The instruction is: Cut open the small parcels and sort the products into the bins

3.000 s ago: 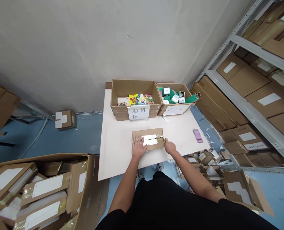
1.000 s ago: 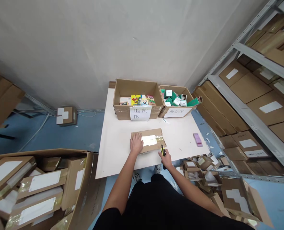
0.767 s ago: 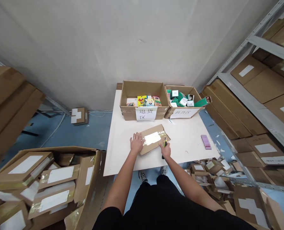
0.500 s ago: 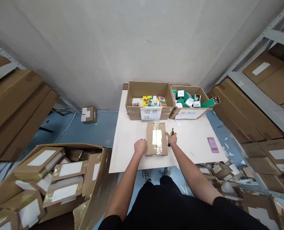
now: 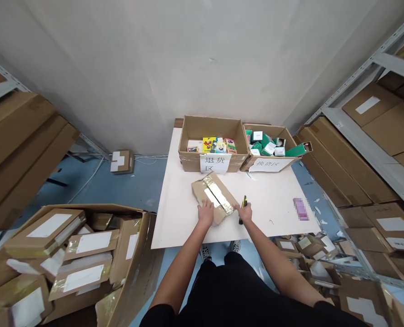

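Note:
A taped cardboard box (image 5: pixel 201 187) lies turned at a slant on the white table, with a white label on its top. A dark slit runs along its tape, between the flaps. My left hand (image 5: pixel 206 212) rests on the near left part of the box, fingers apart and laid on the cardboard. Beside the box's right corner, my right hand (image 5: pixel 245 212) is closed around a black and yellow utility knife (image 5: pixel 244 200), which points away from me. The fingertips of that hand touch the box corner. I cannot make out whether the blade is out.
On the table (image 5: pixel 174 218), an open carton (image 5: pixel 188 161) holds colourful small boxes; another carton (image 5: pixel 279 164) holds green and white ones. A pixelated purple item (image 5: pixel 301 209) lies at right. A large carton (image 5: pixel 147 245) of parcels stands left; shelves (image 5: pixel 389 159) flank the right.
The box has turned counterclockwise from square to slanted, and a dark slit now shows along its tape. My left hand has moved from the box's side onto its top.

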Available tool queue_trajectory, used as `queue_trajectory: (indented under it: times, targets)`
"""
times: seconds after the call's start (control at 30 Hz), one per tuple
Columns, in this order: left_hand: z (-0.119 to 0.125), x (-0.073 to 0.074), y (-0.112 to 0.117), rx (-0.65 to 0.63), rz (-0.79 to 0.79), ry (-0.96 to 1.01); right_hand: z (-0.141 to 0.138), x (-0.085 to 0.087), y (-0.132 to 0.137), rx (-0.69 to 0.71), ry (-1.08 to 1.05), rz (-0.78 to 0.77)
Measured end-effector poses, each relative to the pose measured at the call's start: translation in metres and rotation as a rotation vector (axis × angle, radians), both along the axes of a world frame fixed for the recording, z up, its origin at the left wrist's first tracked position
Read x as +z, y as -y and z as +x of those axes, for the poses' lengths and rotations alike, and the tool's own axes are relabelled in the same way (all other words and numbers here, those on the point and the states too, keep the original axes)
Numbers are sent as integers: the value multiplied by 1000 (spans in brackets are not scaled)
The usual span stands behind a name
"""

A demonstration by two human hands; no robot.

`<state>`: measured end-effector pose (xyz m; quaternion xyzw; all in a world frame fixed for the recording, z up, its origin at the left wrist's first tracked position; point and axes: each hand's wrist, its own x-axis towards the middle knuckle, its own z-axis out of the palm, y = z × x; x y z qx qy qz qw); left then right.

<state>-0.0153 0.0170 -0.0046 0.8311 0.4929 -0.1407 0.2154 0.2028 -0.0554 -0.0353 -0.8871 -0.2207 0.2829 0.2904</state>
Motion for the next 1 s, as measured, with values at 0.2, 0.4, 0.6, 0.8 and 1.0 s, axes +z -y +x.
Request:
queue_trajectory:
  times: [0.2, 0.4, 0.6, 0.8, 1.0]
  targets:
    - [17, 12, 14, -71, 33, 71, 21, 36, -59, 18, 105, -30]
    - [12, -16, 28, -8, 179, 252, 23, 38, 1, 32, -146, 115]
    - [12, -25, 30, 5, 166, 256, 19, 58, 34, 466, 85, -55]
    - [15, -24, 29, 18, 156, 273, -7, 75, 9, 650, 365, -352]
    - [16, -25, 28, 53, 100, 311, -16, 88, -2, 701, 383, -460]
